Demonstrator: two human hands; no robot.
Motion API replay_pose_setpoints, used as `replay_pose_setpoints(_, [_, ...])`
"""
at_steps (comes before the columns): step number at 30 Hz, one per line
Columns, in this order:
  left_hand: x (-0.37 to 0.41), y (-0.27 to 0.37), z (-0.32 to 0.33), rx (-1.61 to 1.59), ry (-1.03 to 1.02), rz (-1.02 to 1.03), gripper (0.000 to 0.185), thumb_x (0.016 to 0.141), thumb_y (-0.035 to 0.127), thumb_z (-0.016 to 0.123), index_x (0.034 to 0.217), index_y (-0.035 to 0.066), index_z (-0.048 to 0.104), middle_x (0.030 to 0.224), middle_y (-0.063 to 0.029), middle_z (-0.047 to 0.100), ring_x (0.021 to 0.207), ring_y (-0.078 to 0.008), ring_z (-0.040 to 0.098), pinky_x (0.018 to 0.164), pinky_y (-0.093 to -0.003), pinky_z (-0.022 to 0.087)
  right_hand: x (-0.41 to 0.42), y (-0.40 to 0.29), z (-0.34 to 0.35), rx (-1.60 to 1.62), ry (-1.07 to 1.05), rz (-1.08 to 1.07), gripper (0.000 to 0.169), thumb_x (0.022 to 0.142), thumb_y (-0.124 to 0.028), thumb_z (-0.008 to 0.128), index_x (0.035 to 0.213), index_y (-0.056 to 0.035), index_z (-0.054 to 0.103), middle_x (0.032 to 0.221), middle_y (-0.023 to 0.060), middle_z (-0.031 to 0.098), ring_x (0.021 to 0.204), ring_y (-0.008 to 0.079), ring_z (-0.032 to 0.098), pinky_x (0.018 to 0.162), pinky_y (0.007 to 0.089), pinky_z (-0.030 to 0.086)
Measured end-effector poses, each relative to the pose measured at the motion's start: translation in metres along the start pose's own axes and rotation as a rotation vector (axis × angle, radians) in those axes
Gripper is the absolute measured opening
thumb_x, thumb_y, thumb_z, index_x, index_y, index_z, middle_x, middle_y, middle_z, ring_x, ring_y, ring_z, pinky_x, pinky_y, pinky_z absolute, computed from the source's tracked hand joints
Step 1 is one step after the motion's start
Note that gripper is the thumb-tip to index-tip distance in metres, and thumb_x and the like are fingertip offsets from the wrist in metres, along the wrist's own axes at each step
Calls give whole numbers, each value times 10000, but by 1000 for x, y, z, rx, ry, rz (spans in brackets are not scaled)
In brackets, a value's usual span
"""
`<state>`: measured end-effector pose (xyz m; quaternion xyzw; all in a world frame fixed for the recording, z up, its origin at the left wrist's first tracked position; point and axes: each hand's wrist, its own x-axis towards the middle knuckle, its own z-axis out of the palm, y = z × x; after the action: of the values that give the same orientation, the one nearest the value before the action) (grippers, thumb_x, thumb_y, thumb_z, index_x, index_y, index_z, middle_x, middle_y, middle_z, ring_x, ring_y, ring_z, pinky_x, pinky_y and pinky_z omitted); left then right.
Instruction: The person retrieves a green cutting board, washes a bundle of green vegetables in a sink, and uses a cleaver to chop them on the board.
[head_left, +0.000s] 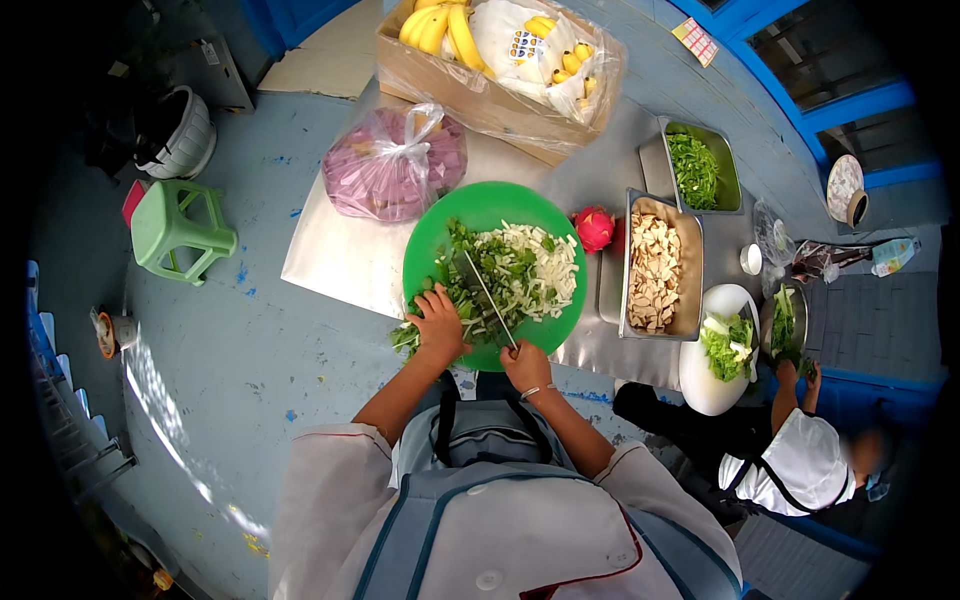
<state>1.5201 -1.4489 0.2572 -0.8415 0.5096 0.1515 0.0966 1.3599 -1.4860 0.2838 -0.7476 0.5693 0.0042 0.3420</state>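
Note:
A round green cutting board (442, 217) lies on the steel table, bearing chopped white stems (551, 274) on its right and leafy greens (480, 247) across its middle. My left hand (439, 319) presses with spread fingers on uncut leafy greens (405, 337) at the board's lower left edge. My right hand (526, 366) is closed round the handle of a wide-bladed kitchen knife (489, 296). The blade stands over the greens, just right of my left fingers, its tip pointing up and left. The knife's handle is mostly hidden in my hand.
A dragon fruit (595, 229) and steel pans of sliced pale food (654, 274) and cut greens (694, 171) stand right. A tied bag (394, 165) and a cardboard box of bananas (495, 97) lie beyond the board. At right, another person (787, 465) handles leafy greens over a bowl.

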Motion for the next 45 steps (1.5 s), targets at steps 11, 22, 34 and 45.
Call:
replay_pose_setpoints(11, [19,14,44,319,188,-108,547,751,183,533,1206,-85,392,902,-166,492,756,-263,513,448,-381,492,49,-11,19,154,74,-70,273,737,-226,585,662,36,564,554,160,551,525,341,548,525,382,442])
replay_pose_setpoints(22, [26,27,53,337,221,-265,524,757,178,510,1201,-76,397,898,-168,513,737,-263,527,411,-397,486,-15,-3,3,-30,6,30,300,746,-225,594,619,40,532,553,192,539,534,358,545,523,397,439])
replay_pose_setpoints(34, [24,23,47,214,200,-241,487,784,184,477,1200,-62,416,887,-171,511,704,-264,521,414,-402,492,7,-28,-12,131,102,-71,283,732,-236,583,662,37,563,582,200,554,570,372,555,542,420,448])
replay_pose_setpoints(45, [18,23,35,161,145,-197,719,663,242,628,1231,-93,342,943,-161,480,776,-263,516,444,-331,501,27,-12,39,148,18,12,288,734,-222,573,618,39,537,558,204,539,555,374,550,531,427,441])
